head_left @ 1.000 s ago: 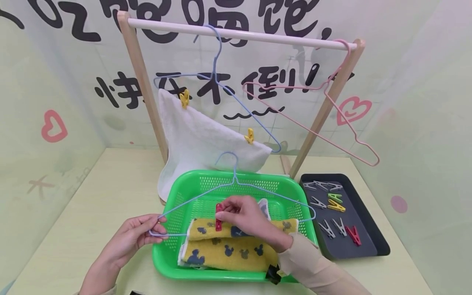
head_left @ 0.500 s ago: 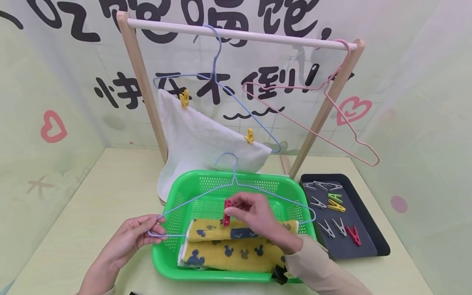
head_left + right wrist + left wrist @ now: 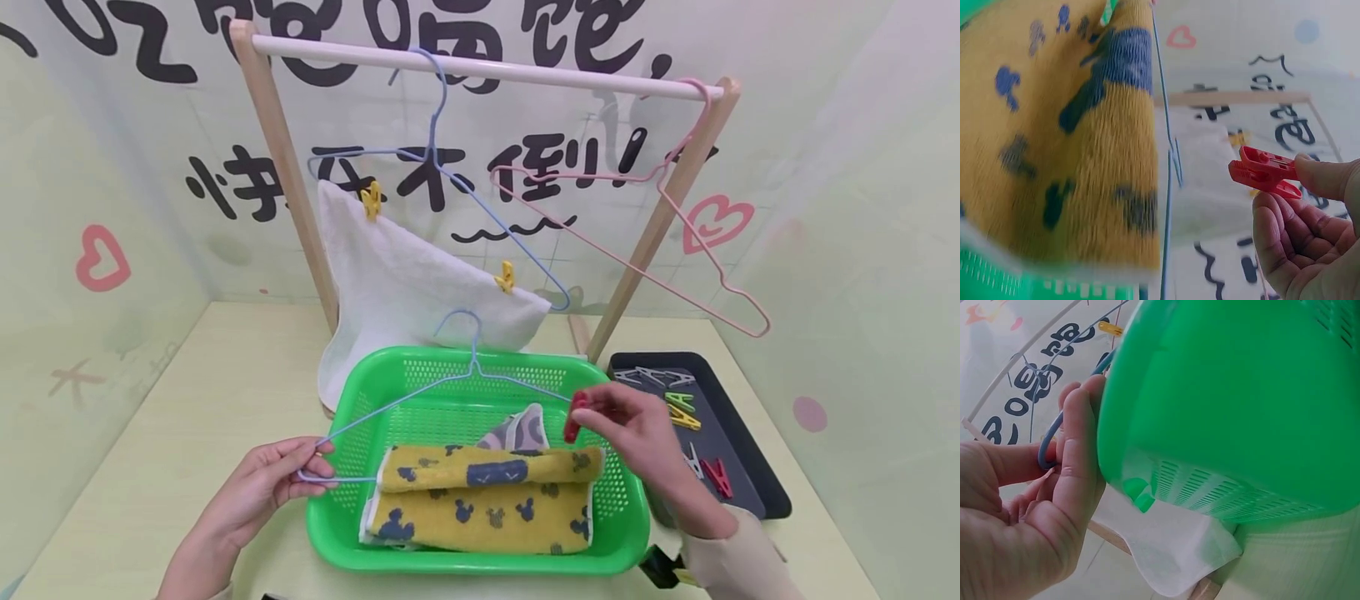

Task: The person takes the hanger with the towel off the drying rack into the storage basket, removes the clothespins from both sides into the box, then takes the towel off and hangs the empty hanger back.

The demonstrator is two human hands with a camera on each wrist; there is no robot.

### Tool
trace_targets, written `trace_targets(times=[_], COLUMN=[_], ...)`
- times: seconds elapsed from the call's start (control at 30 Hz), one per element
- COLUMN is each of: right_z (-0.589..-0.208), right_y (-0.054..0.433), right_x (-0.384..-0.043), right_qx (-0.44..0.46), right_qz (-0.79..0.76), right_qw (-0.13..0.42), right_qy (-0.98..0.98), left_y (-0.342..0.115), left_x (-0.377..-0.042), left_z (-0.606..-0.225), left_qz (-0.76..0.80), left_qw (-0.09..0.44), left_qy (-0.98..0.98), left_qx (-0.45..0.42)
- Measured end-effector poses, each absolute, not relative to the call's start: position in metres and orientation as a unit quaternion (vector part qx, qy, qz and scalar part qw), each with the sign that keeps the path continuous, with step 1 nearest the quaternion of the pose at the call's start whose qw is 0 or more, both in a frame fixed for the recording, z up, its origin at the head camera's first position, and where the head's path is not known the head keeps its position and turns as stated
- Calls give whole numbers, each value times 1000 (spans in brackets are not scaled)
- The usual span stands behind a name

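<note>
My left hand (image 3: 281, 471) pinches the left corner of a blue wire hanger (image 3: 397, 402) between thumb and fingers, beside the basket's left rim; the left wrist view shows this grip too. Over the hanger's lower bar is folded a yellow towel (image 3: 487, 521) with dark mouse-head figures, inside the green basket (image 3: 322, 533). A red clothespin (image 3: 1263, 172) is pinched by my right hand (image 3: 637, 429) between thumb and fingertips. That hand hovers above the towel's right end, and the clothespin is apart from the cloth. The hanger's right end is hidden behind this hand.
Behind the basket stands a wooden rack with a white rod (image 3: 487, 67). A white towel (image 3: 405, 275) hangs there from another blue hanger by yellow clothespins (image 3: 505, 277). A pink hanger (image 3: 637, 267) hangs at right. Several clothespins lie in a dark tray (image 3: 765, 492).
My right hand has moved right, carrying the red clothespin from over the towel's middle to above its right end. The left hand stays on the hanger's corner.
</note>
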State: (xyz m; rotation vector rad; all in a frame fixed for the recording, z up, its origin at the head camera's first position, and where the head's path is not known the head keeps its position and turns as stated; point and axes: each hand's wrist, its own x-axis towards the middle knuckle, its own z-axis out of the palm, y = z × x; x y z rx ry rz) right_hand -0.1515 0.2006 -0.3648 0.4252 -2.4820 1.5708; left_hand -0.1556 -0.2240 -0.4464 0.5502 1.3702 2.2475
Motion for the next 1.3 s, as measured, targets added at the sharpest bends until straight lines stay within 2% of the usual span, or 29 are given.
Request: trace_targets(times=[0.2, 0.43, 0.57, 0.73, 0.83, 1.17, 1.3], right_z=[-376, -406, -422, -437, -444, -458, -462], right_y=[241, 293, 319, 339, 344, 346, 344], right_x=[-140, -137, -134, -132, -130, -126, -124], right_qx=[62, -9, 25, 115, 128, 97, 83], right_qz=[472, 349, 288, 247, 214, 121, 104], right_qw=[145, 166, 129, 31, -7, -57, -58], right_qy=[-868, -922, -949, -962, -968, -986, -989], left_y=[-223, -223, -222, -222, -222, -222, -222], left_x=[-154, -154, -155, -156, -156, -156, -156], left_z=[-446, -445, -444, -442, -442, -442, -442], left_qz=[817, 817, 815, 818, 819, 819, 817], left_qw=[220, 219, 220, 222, 224, 224, 222], left_qy=[496, 498, 499, 494, 493, 492, 496], left_qx=[193, 194, 194, 194, 191, 192, 193])
